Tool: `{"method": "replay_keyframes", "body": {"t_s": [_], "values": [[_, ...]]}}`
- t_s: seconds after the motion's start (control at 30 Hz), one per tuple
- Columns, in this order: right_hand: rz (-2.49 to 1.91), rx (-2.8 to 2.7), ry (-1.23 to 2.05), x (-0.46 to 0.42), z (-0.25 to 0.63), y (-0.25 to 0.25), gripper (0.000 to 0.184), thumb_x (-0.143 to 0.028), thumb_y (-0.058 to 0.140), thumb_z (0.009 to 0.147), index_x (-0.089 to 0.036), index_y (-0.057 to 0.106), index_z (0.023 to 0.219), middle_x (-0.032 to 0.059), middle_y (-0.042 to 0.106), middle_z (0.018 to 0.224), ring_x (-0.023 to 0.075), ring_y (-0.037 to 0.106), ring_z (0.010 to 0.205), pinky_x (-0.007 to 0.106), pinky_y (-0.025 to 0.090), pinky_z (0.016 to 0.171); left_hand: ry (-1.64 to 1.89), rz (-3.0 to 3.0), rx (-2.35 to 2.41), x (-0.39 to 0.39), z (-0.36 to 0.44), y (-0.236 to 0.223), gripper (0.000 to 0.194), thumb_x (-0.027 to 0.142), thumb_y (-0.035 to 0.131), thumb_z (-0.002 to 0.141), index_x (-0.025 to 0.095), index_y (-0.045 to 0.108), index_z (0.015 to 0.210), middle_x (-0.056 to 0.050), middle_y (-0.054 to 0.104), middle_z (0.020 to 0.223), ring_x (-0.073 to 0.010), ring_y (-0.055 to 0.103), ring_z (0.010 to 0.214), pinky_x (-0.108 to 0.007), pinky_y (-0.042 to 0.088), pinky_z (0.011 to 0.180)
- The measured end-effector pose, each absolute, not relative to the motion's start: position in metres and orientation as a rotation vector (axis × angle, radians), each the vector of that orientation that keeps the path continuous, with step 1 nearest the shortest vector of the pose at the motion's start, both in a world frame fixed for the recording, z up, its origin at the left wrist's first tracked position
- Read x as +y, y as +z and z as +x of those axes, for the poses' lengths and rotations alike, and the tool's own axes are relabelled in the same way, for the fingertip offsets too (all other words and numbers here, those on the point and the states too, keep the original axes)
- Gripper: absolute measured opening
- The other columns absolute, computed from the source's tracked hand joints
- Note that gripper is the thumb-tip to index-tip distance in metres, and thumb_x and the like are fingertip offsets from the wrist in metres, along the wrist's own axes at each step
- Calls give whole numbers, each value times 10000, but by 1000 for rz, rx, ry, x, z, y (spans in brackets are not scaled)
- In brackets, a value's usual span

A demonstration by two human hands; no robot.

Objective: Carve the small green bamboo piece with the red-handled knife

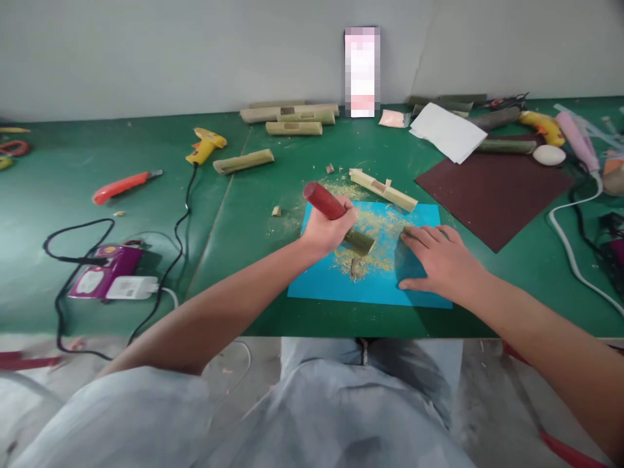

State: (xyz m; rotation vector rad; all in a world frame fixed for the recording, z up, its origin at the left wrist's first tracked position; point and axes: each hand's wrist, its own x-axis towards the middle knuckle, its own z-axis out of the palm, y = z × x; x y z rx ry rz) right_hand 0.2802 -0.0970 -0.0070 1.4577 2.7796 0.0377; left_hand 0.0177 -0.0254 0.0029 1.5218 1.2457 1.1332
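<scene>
Left hand (327,233): grasping red handle (322,198)
Right hand (437,261): spreading released fingers
Blue sheet (319,285): carrying bamboo piece (361,242) near tabletop's front edge (370,322)

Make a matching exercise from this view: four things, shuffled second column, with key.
1. red-handled tool
2. power strip
3. white paper
4. utility knife

A. partly over the brown sheet
B. lying with its blade showing
C. gripped in the left hand
D. purple

Pairs: 1-C, 2-D, 3-A, 4-B
</scene>
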Motion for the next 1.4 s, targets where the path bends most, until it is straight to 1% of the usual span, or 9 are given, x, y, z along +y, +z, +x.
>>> {"method": "replay_keyframes", "body": {"t_s": [0.13,0.27,0.37,0.43,0.53,0.67,0.83,1.07,1.4], "values": [[1451,2773,1,-91,292,-9,913,-741,657,885,-75,553,1501,214,543,1592,409,554,1364,568,362,1140,1107,1499,1241,-19,31,0,190,221,649,737,207,515,604,36,496,589,-102,460,591,-285,386,605],[1455,2799,-31,-86,299,-7,865,-729,673,874,-133,572,1493,206,564,1572,409,571,1335,569,364,1121,1104,1520,1252,-8,42,1,183,209,644,742,206,521,607,38,513,595,-100,475,598,-278,391,609],[1501,2842,-64,-83,291,1,732,-711,698,868,-175,672,1366,180,655,1458,387,608,1263,541,374,1099,1120,1505,1244,-2,45,3,190,197,637,734,205,514,590,39,517,581,-94,475,582,-274,393,602],[1643,2895,-98,-81,278,9,568,-637,674,930,-192,711,1282,157,694,1394,346,630,1223,496,391,1064,1137,1477,1229,-1,44,3,187,198,633,731,206,518,584,43,514,566,-89,461,557,-272,385,578],[1879,2901,-111,-75,249,19,386,-508,657,979,-174,744,1154,146,751,1210,315,663,1097,434,424,927,1179,1455,1207,-5,43,2,193,211,634,735,209,517,581,49,505,551,-87,447,540,-274,390,569],[1830,2805,-188,-64,212,21,329,-460,675,967,-148,780,979,125,740,959,272,653,914,382,378,762,1257,1498,1244,-15,39,0,213,231,644,748,207,500,593,45,498,585,-95,464,588,-281,409,616],[1785,2779,-231,-58,196,9,296,-428,652,957,-175,754,841,97,715,906,227,605,814,378,316,696,1256,1638,1295,-26,29,-3,247,264,654,773,205,485,602,40,465,614,-105,441,618,-295,397,634],[1839,2850,-218,-56,194,0,195,-358,683,902,-174,708,845,86,688,897,219,584,823,368,312,708,1280,1684,1227,-22,25,-6,258,256,625,838,204,511,612,22,508,627,-115,480,627,-296,424,630],[1838,2895,-174,-57,193,-5,192,-365,673,930,-185,685,865,83,676,888,229,567,828,365,317,713,1194,1719,1218,-21,24,-4,236,225,615,845,210,491,644,35,484,648,-113,462,633,-307,422,669]]}}
